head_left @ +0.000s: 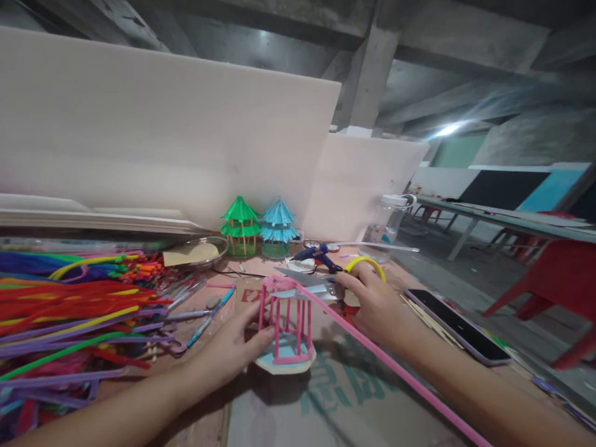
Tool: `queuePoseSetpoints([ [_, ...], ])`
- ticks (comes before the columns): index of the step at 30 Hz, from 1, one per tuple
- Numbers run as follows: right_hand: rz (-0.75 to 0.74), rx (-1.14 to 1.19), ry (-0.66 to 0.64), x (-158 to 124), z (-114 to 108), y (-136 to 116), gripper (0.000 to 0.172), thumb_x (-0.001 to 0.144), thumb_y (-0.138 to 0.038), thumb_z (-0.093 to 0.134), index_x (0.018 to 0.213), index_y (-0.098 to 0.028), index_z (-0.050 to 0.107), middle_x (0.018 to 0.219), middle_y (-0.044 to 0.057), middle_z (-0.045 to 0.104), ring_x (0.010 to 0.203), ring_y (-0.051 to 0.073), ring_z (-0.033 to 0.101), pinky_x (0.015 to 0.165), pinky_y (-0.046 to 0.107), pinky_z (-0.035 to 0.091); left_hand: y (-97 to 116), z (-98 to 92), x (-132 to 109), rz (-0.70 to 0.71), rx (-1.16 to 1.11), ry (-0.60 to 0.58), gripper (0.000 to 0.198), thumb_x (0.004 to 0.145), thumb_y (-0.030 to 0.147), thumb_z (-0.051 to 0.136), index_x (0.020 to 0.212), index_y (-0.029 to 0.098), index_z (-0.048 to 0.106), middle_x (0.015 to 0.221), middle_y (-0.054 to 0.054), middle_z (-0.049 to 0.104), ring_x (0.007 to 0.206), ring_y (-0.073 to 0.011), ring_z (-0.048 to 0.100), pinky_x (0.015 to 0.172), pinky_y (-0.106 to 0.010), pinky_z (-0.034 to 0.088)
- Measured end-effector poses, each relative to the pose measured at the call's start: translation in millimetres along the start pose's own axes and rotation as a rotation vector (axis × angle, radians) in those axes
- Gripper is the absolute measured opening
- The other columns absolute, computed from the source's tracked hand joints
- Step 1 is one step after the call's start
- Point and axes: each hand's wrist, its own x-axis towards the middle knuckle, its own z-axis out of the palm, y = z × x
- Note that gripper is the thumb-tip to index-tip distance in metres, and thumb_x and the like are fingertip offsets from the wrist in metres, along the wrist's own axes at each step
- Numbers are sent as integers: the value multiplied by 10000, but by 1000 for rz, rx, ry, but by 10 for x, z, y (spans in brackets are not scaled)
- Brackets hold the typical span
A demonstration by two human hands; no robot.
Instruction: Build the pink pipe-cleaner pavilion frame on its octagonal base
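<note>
- Pink frame (278, 329): in front of the person, over the cardboard (261, 422); its posts stand near upright on a pale blue base (286, 366). Whether the base touches the cardboard, I cannot tell.
- Left hand (254, 329): closed on the frame's left side, thumb in front near the base; the frame lies just right of the palm.
- Pink strip (372, 347): runs from the frame's top rim down to the lower right, its long axis slanting along the near side of the right forearm.
- Scissors (321, 290): blades parted, pointing left across the frame's top, and the strip appears to pass between them close to the rim.
- Right hand (372, 304): gripping the scissors by the yellow handle, right of the frame; it is nearer the strip than the left is.
- Beyond: a glue gun (316, 253), then a green pavilion (240, 230) and a blue pavilion (278, 230) side by side.
- Farther left: coloured strips (79, 298) in a heap.
- Right: a phone (459, 326), beside the right forearm.
</note>
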Motion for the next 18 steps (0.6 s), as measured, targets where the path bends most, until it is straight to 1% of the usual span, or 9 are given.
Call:
queuePoseSetpoints([
  [2, -19, -16, 0, -11, 4, 0, 194, 867, -272, 553, 1026, -175, 607, 851, 79, 525, 768, 216, 489, 662, 329, 447, 31, 3, -2, 6, -34, -11, 503, 801, 485, 616, 1221, 210, 650, 1097, -84, 712, 1053, -286, 627, 917, -360, 512],
  [6, -27, -8, 2, -21, 0, -5, 218, 884, -306, 533, 1015, -153, 616, 841, 84, 504, 755, 221, 482, 638, 325, 432, 70, 8, -12, -20, -69, -60, 473, 811, 522, 602, 1142, 195, 689, 1071, -93, 715, 999, -280, 645, 826, -333, 544],
  [10, -47, -29, 15, -19, -10, -16, 250, 889, -326, 525, 1013, -133, 625, 831, 90, 494, 741, 228, 473, 623, 328, 416, 55, 0, -21, -33, -44, -93, 516, 817, 554, 586, 1163, 181, 673, 1112, -106, 702, 1022, -288, 635, 842, -346, 540],
  [14, -35, -34, -16, -19, -19, -22, 208, 874, -303, 549, 1000, -152, 619, 826, 78, 494, 735, 217, 467, 625, 317, 407, 30, 0, -22, -16, -34, -86, 508, 832, 544, 576, 1181, 187, 667, 1182, -112, 674, 1076, -294, 615, 871, -352, 532],
  [18, -32, -46, -14, -14, -28, -26, 163, 857, -273, 561, 972, -171, 614, 844, 80, 512, 748, 213, 468, 626, 309, 406, 20, 1, -28, -13, -62, -86, 477, 834, 513, 595, 1204, 220, 660, 1175, -98, 678, 1097, -294, 608, 876, -349, 533],
])
